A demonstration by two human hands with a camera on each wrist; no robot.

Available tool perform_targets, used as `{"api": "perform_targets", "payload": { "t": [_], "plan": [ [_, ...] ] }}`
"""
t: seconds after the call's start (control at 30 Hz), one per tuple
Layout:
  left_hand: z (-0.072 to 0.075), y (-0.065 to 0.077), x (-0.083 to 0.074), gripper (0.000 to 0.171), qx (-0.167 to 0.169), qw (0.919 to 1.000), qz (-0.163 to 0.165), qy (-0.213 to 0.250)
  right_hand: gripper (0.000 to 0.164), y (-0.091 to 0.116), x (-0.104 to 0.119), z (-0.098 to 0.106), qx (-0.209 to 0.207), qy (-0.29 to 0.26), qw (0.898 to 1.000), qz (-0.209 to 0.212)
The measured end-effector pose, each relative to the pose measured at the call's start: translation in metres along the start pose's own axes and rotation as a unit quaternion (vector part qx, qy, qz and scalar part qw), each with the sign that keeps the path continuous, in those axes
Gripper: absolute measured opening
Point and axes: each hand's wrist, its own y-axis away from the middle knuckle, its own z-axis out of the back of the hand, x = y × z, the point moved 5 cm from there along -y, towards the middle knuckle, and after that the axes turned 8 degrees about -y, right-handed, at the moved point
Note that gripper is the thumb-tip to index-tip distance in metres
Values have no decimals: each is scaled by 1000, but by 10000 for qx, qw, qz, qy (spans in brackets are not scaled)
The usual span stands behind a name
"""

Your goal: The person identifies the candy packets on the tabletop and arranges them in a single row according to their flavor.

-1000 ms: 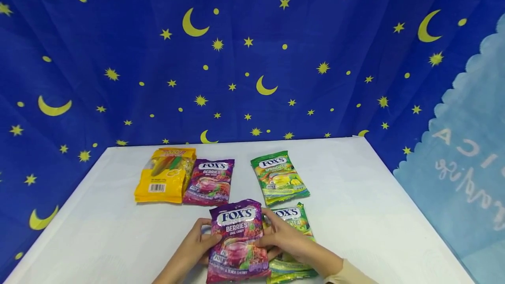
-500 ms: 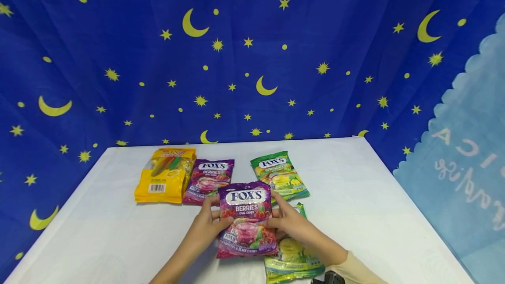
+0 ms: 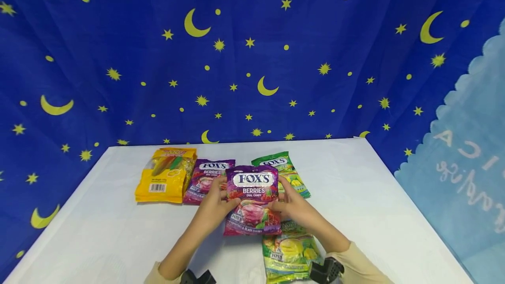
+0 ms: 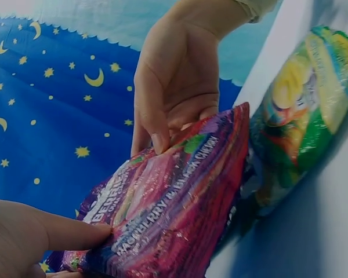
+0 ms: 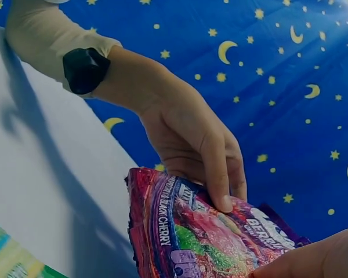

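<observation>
A purple FOX'S Berries candy bag [image 3: 253, 200] is held up over the table between both hands, its printed front toward the head camera. My left hand [image 3: 216, 205] grips its left side, thumb on the front and fingers behind. On the opposite side my right hand [image 3: 296, 205] grips it the same way; the right wrist view shows both thumbs on the candy bag [image 5: 214, 237]. Beneath and to the right lies a green FOX'S candy bag [image 3: 291, 255], partly covered by the right hand and the held bag. In the left wrist view that green bag [image 4: 307, 110] appears beyond the purple one.
On the white table [image 3: 118, 236], a yellow candy bag [image 3: 165, 176] lies at the back left against a second purple Berries bag [image 3: 201, 183]. Another green FOX'S bag [image 3: 293, 174] lies at the back, partly hidden. A blue star-patterned curtain [image 3: 236, 56] hangs behind.
Both hands have carried the purple candy bag up and away from the person, slightly to the right. It now overlaps the back bags in view, and more of the near green bag's lower part shows.
</observation>
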Motion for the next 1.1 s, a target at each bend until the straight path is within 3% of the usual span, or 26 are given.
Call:
{"api": "perform_targets", "payload": {
  "t": [0.27, 0.6, 0.73, 0.93, 1.1],
  "plan": [
    [0, -9, -7, 61, -82, 9999, -34, -126, 82, -4, 3, 8, -146, 168, 9997, 86],
    [-3, -15, -5, 59, -162, 9992, -109, -335, 70, -9, 2, 10, -288, 382, 9987, 176],
    [-3, -19, -2, 58, -355, 9973, -217, -605, 66, -19, -1, 9, -413, 739, 9963, 166],
    [-1, -35, 5, 59, -846, 9886, -441, -1167, 77, -42, -6, 10, -726, 1455, 9866, 148],
    [1, -51, 13, 59, -1124, 9804, -397, -1568, 54, -64, -9, 6, -623, 1565, 9851, 355]
  ]
}}
